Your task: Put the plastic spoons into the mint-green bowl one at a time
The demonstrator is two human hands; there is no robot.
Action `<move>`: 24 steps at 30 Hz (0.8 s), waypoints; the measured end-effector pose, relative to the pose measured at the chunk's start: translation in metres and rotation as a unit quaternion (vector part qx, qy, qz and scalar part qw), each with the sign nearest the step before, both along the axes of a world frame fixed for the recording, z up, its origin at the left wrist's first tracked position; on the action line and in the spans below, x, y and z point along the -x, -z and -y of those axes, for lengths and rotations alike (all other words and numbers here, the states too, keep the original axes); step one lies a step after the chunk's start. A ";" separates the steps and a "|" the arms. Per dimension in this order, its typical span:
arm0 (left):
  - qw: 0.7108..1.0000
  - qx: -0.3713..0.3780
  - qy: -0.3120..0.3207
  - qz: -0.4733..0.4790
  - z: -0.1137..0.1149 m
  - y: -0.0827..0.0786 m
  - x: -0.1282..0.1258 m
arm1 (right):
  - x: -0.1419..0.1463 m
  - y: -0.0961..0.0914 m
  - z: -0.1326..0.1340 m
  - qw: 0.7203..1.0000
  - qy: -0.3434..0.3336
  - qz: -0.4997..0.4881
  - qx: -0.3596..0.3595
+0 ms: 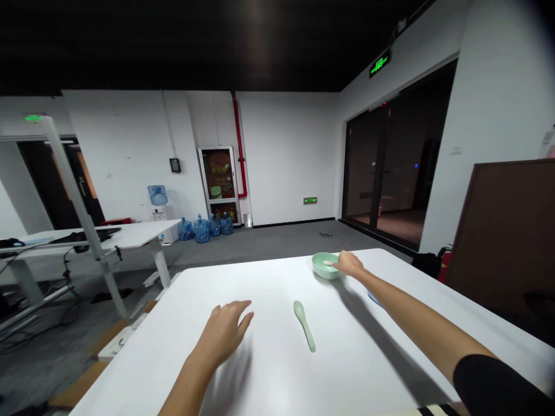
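Observation:
My right hand [349, 264] reaches across the white table [269, 370] to a pale green bowl [323, 269] near the far edge. Its fingers are closed on the bowl's right rim, with a fingertip over the inside. My left hand [225, 334] lies flat on the tabletop, fingers stretched out, holding nothing. A pale green spoon [304, 326] lies on the table between the two hands, bowl end away from me. A small blue thing [373, 298] shows partly under my right forearm.
A brown board [503, 242] stands at the right beside the table. Another white desk [108, 234] with a metal frame is at the left, with cables under it. Water bottles [203, 228] stand by the far wall. Grey floor lies beyond the table.

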State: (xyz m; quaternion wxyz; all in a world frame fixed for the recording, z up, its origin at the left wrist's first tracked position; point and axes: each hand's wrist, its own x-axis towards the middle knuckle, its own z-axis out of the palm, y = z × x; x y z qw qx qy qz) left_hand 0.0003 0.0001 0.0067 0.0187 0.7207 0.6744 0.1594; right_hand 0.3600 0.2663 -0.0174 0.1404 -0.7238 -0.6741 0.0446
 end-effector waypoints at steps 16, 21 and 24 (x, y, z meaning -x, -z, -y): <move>1.000 0.007 0.004 0.020 0.001 -0.001 0.001 | -0.013 0.014 -0.008 0.999 0.008 -0.049 -0.004; 1.000 0.007 -0.005 -0.005 0.003 -0.003 0.000 | -0.028 -0.004 0.043 0.997 -0.042 -0.046 -0.040; 1.000 0.009 -0.001 -0.021 0.004 -0.004 0.000 | -0.038 -0.011 0.083 0.993 -0.091 -0.049 -0.048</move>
